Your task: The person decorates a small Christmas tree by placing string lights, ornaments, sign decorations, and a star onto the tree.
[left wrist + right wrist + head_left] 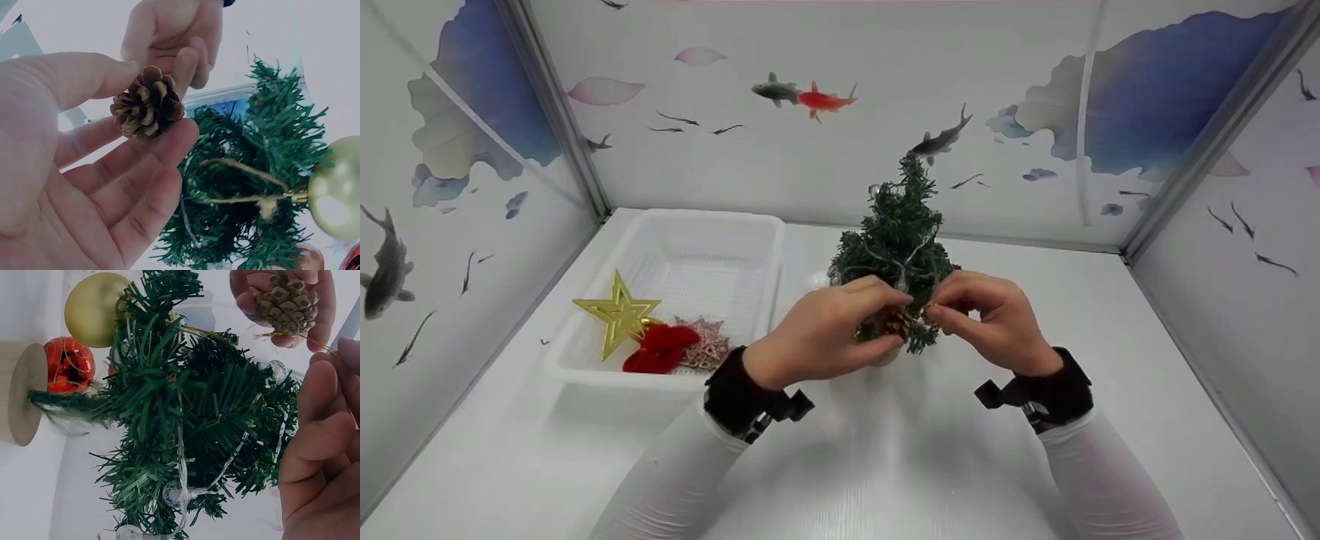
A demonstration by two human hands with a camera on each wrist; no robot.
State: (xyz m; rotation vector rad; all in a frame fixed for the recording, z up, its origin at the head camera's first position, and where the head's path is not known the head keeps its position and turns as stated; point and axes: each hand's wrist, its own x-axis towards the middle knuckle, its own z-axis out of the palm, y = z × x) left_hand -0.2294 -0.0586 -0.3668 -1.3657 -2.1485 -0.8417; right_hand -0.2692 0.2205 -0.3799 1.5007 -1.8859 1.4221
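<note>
A brown pine cone (147, 105) sits between the thumb and fingers of my left hand (829, 326), in front of the small green Christmas tree (904, 217). From the cone's end runs a thin gold cord (323, 347), which the thumb and forefinger of my right hand (994, 315) pinch. On the tree's lower part hang a gold ball (97, 309) and a red ball (73, 363). A twine loop (242, 164) ties the gold ball on. Clear wire lights with round bulbs (174, 493) wind through the branches. The round wooden base (28, 394) shows in the right wrist view.
Left of the tree stands a white plastic basket (776, 277). In its near part lie a gold star (619, 315), a red velvety bow (661, 349) and a pink glittery ornament (707, 343). White panels (840, 165) printed with fish enclose the white table (840, 480).
</note>
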